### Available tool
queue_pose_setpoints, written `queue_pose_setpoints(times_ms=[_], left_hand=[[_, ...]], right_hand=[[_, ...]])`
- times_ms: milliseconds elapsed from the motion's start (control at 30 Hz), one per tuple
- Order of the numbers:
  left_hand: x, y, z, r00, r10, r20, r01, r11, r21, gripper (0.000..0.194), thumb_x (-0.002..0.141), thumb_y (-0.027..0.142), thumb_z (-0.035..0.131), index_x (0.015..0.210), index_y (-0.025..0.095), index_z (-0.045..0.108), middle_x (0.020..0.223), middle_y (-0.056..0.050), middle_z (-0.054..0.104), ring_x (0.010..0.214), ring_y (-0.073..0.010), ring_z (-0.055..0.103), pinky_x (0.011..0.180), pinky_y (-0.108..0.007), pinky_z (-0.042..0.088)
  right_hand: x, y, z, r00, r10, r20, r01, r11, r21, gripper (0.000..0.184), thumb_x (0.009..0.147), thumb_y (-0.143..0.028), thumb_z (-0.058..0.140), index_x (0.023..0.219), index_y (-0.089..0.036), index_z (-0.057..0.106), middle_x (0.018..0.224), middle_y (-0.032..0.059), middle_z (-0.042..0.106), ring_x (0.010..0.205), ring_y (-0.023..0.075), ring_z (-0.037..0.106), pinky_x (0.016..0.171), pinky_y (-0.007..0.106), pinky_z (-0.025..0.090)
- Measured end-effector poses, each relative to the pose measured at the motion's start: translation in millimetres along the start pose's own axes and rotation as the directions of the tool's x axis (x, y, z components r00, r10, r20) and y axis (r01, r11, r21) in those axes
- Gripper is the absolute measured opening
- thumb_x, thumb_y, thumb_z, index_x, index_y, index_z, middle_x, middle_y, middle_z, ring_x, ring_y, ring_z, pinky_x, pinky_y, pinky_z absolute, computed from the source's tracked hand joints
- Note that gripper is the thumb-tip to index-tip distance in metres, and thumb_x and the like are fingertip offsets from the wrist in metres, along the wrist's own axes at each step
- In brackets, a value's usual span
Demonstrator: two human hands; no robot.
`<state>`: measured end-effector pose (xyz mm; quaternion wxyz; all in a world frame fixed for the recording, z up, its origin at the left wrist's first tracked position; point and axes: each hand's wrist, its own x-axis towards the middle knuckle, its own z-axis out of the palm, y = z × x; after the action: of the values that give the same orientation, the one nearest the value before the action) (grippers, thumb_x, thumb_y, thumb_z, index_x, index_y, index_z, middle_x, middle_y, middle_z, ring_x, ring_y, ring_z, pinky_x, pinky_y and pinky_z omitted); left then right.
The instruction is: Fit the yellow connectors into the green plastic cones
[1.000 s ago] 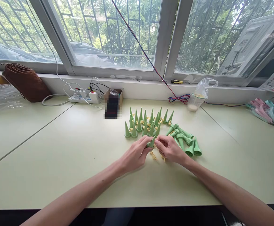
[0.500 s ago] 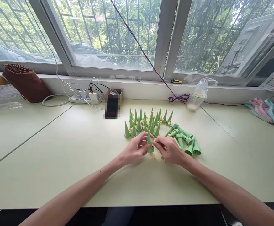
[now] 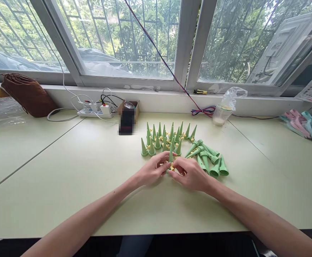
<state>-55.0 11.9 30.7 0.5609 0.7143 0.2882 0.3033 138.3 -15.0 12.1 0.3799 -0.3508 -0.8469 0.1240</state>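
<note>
My left hand [image 3: 154, 169] is closed around the lower part of a green plastic watering spike [image 3: 171, 153], which stands upright with its tip up. My right hand [image 3: 189, 171] pinches a small yellow valve [image 3: 172, 167] at the spike's near side, its thumb low by the base. Fingers partly hide the spike's base and where the valve meets it. Just behind my hands, several upright green spikes [image 3: 157, 141] stand in rows, with yellow valves at their bases. To the right of my right hand lies a pile of loose green spikes [image 3: 205, 157].
Along the back of the table are a power strip [image 3: 95, 113] with cables, a small cardboard box [image 3: 137, 109], coiled red-blue wire [image 3: 203, 111] and a plastic cup in a bag [image 3: 220, 114]. A brown pouch [image 3: 30, 94] sits back left; packaged pink and teal items [image 3: 303, 123] lie far right.
My right hand has shifted slightly left and its thumb has moved down to the spike's base. The yellow valve now shows clearly against the spike. The left hand keeps its hold.
</note>
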Motion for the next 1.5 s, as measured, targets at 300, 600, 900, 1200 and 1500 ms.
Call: queue_pose_setpoints(times_ms=[300, 600, 900, 1200, 1500], left_hand=[[-1.4, 1.3, 1.3, 1.0, 0.009, 0.025, -0.009, 1.0, 0.0, 0.037, 0.097, 0.035, 0.053, 0.128, 0.016, 0.055, 0.103, -0.011, 0.069, 0.087, -0.0197, 0.064, 0.067, -0.028, 0.051], [-1.4, -0.2, 1.6, 1.0, 0.0, 0.016, -0.001, 0.999, 0.032, 0.036, 0.098, 0.032, 0.051, 0.13, 0.016, 0.053, 0.097, -0.009, 0.068, 0.08, -0.0174, 0.062, 0.062, -0.026, 0.048], [-1.1, 4.8, -2.4, 0.998, 0.06, -0.015, -0.057, 0.991, 0.12, 0.03, 0.098, 0.032, 0.049, 0.123, 0.016, 0.053, 0.096, -0.009, 0.067, 0.087, -0.0193, 0.064, 0.07, -0.029, 0.052], [-1.6, 0.2, -11.5, 0.97, 0.142, -0.195, -0.008, 0.827, 0.563, 0.004, 0.092, 0.024, 0.051, 0.092, 0.019, 0.051, 0.067, 0.003, 0.051, 0.057, -0.0128, 0.048, 0.057, -0.026, 0.043], [0.5, -10.7, -10.2, 0.974, 0.117, -0.193, 0.029, 0.783, 0.621, 0.008, 0.09, 0.023, 0.053, 0.095, 0.018, 0.058, 0.076, -0.001, 0.058, 0.062, -0.0151, 0.052, 0.058, -0.027, 0.043]], right_hand=[[0.7, -1.4, 0.3, 1.0, -0.009, 0.004, 0.009, 1.0, -0.003, 0.024, 0.092, -0.028, 0.055, 0.072, -0.02, 0.044, 0.061, -0.0056, 0.042, 0.051, 0.0082, 0.034, 0.052, 0.022, 0.029], [1.3, -2.1, -1.2, 0.999, -0.039, 0.005, 0.039, 0.999, -0.019, 0.023, 0.093, -0.026, 0.053, 0.073, -0.02, 0.044, 0.061, -0.0055, 0.043, 0.051, 0.008, 0.033, 0.052, 0.022, 0.029], [1.1, 0.1, -0.8, 1.0, 0.003, -0.02, -0.003, 1.0, -0.015, 0.027, 0.095, -0.04, 0.057, 0.08, -0.019, 0.054, 0.063, -0.0037, 0.05, 0.052, 0.0088, 0.039, 0.053, 0.023, 0.032], [2.8, 8.7, -6.5, 0.977, 0.171, -0.127, -0.175, 0.984, -0.022, 0.02, 0.101, -0.033, 0.046, 0.09, -0.019, 0.056, 0.064, -0.0017, 0.054, 0.052, 0.0114, 0.043, 0.055, 0.024, 0.036], [4.8, 10.3, -7.2, 0.972, 0.188, -0.142, -0.197, 0.979, -0.048, 0.035, 0.099, -0.038, 0.048, 0.069, -0.022, 0.04, 0.051, -0.0062, 0.039, 0.045, 0.0099, 0.028, 0.048, 0.025, 0.027]])
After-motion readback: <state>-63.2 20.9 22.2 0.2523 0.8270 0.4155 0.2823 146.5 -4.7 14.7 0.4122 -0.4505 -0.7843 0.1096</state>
